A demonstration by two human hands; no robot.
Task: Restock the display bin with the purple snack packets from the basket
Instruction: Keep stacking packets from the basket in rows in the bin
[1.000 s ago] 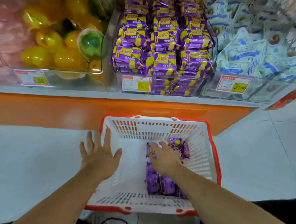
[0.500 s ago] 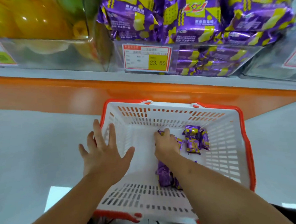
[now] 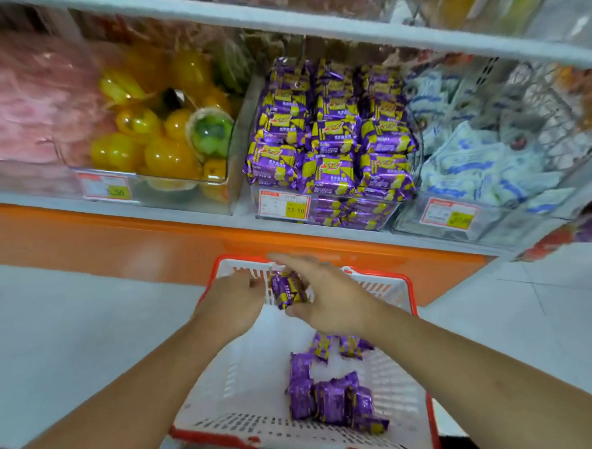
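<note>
We have lifted a packet [image 3: 287, 289] out of the basket [image 3: 399, 289] since half a second ago, when our right hand [image 3: 329, 298] was down among the packets and our left hand [image 3: 231, 301] lay spread on the near-left rim. Now both hands are raised over the basket's far end, the packet between them: right fingers and thumb curl around it, left fingertips touch its left edge. How firmly the left grips, we cannot tell through the blur. The view has also tipped up, showing the whole bin [image 3: 324, 207].

The packet's long axis runs roughly upright in the view, tilted slightly left at the top. It is glossy purple with yellow patches, crimped at the ends. More packets [image 3: 326, 399] lie in the basket's near right part.
</note>
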